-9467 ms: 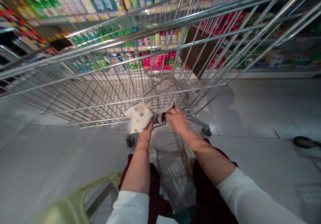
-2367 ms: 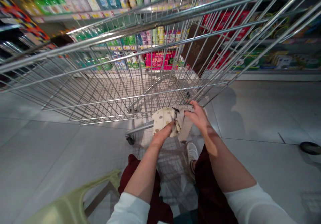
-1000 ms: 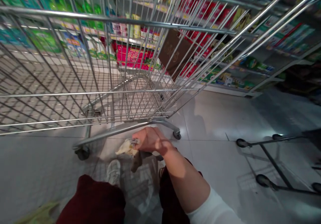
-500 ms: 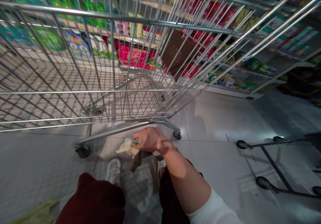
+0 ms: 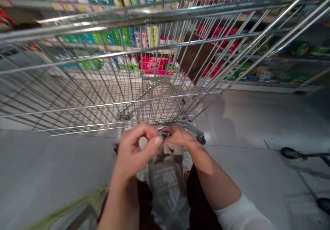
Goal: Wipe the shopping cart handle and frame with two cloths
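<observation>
Retail shelving [image 5: 260, 75] stocked with bottled and packaged goods runs along the far side of the aisle. The floor [image 5: 244, 120] is pale grey reflective tile. A low black wheeled frame [image 5: 294, 153] stands on it at right.

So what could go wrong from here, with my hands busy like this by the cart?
Your left hand and right hand are both at the cloth, so the shopping cart could roll off on the smooth floor tiles. The cloth hangs near the cart's wheel and might snag. The low wheeled frame on your right could catch a foot.
</observation>
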Tool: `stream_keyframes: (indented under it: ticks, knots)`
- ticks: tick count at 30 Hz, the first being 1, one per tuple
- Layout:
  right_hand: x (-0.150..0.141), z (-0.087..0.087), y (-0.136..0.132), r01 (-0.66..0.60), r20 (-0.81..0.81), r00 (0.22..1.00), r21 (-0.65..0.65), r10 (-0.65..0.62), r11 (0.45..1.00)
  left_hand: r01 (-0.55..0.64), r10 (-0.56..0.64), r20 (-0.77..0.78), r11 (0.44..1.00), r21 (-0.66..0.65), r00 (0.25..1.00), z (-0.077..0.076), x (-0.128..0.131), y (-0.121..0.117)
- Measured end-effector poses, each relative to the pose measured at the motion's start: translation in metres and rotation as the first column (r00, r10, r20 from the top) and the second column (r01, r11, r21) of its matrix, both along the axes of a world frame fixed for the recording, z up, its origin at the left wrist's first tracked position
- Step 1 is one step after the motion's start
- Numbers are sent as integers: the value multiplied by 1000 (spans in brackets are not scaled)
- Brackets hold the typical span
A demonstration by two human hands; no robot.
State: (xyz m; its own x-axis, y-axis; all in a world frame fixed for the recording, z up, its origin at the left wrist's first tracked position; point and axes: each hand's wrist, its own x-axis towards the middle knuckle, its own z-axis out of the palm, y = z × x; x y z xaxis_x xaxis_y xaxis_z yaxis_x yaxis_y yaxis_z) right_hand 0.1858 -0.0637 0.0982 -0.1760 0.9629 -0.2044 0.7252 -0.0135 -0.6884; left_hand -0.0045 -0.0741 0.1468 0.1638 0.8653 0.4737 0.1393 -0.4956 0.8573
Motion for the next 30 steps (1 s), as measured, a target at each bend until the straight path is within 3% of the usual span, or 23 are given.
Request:
stream_keyframes:
  ticks: [2,4,5,8,10,13,15,17,19,23,28,30]
  knots:
    - [6,-1,3,22,-165,986,22,-18,1000,2,7,-124,997,74,992,-8,6,17]
    - [12,-2,5,58,-315,949,83,-29,995,-98,114,-160,990,104,981,-27,14,31]
    - [15,-3,6,99,-385,922,115,-47,988,-93,108,-189,992,83,976,-39,17,35]
    - [18,-5,8,319,-570,803,165,-173,933,36,-51,-227,997,-70,972,-68,25,37]
    - [17,-5,8,406,-636,738,152,-226,901,101,-139,-177,973,-207,974,-77,31,34]
    - [17,-3,7,433,-663,717,181,-216,883,79,-107,-45,905,-418,993,-79,43,29]
    - [17,-1,6,469,-654,719,209,-234,858,103,-58,98,827,-553,993,-77,52,27]
    - [18,0,6,529,-651,702,206,-289,823,165,-12,237,751,-639,971,-76,60,26]
    - [18,0,8,583,-647,678,185,-349,791,186,39,308,723,-665,951,-75,64,26]
    - [18,-2,11,625,-593,676,145,-438,767,112,122,299,744,-659,947,-75,65,30]
    - [19,-3,8,450,-545,767,83,-337,889,1,109,154,814,-581,982,-76,58,32]
    - [19,-3,7,462,-511,785,109,-349,880,-131,203,93,858,-497,975,-72,52,33]
